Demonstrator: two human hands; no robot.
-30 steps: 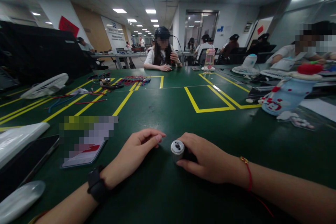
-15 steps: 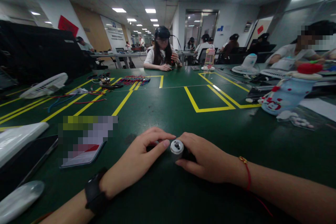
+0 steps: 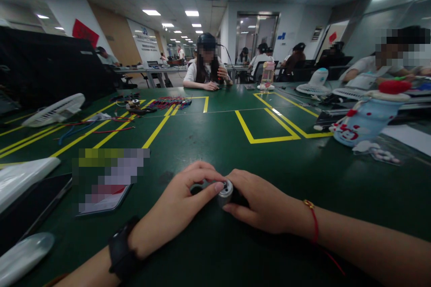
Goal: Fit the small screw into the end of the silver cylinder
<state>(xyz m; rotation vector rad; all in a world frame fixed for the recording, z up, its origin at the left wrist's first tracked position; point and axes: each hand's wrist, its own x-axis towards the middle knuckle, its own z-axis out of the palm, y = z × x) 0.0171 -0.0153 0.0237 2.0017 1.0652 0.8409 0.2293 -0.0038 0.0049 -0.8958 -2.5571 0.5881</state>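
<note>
Fingers of the left hand point(image 3: 180, 197) have moved over to the top of the silver metal cylinder point(image 3: 225, 196), where a small gap was before. Its thumb and pointing finger now touch near the peg on top, but I cannot tell if they pinch it. The right hand point(image 3: 264, 199) has its grip closed around the cylinder, which stands up on or just over the green desk point(image 3: 195, 143), between the two hands. The right fingers and thumb get in the way, so part of its side is hidden. Near the left arm is a flat thing with a blurry top point(image 3: 109, 195), and farther left are a black flat thing point(image 3: 37, 208), a white box point(image 3: 25, 179) and a shiny white mouse point(image 3: 27, 253). Past them lie red and blue wires point(image 3: 97, 129), a white fan point(image 3: 55, 110) and a heap of thin wires point(image 3: 171, 102). Over on the right, a blue cup point(image 3: 370, 119) with a red top stands beside a clear bag point(image 3: 379, 152). A pink-topped bottle point(image 3: 268, 74) stands far back, near a person point(image 3: 207, 69) across the desk.
</note>
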